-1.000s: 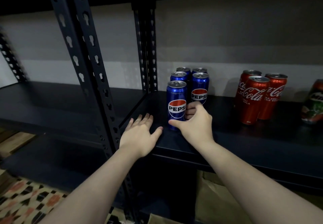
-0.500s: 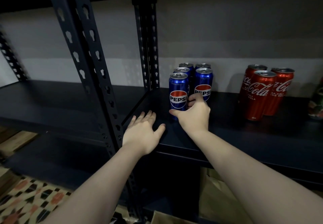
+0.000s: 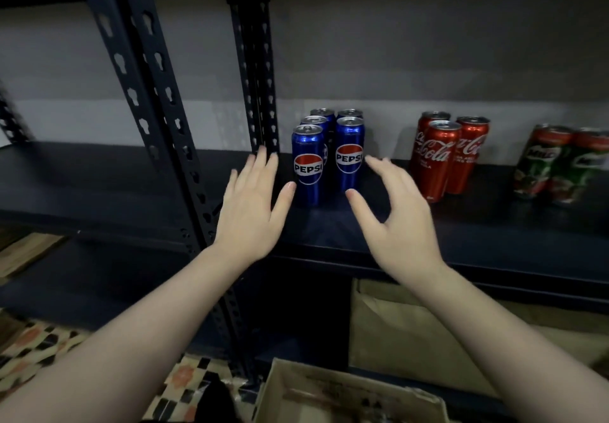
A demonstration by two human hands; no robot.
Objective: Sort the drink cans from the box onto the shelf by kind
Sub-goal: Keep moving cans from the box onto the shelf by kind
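Five blue Pepsi cans are standing upright in a tight cluster on the dark shelf, just right of the perforated metal upright at the far side. The near-left Pepsi can and the near-right Pepsi can are showing their logos to the front, with three more packed behind them.

The left hand is hovering with fingers spread flat, its grip empty and unclenched, the thumb tip just beside the near-left can; whether it is touching cannot be told. The right hand is hanging in a loose, open curl to the right of the cluster, holding nothing, its thumb tip near the base of the near-right can and apart from it.

Well apart to the right, three red Coca-Cola cans are standing together on the same shelf. Farther right again, green Milo cans are sitting at the frame's edge, blurred.

Below the shelf, a brown paper bag is resting on the lower level. At the near bottom edge, the rim of a cardboard box is showing; its contents are too dim to make out. A patterned floor covering is lying at the lower left.
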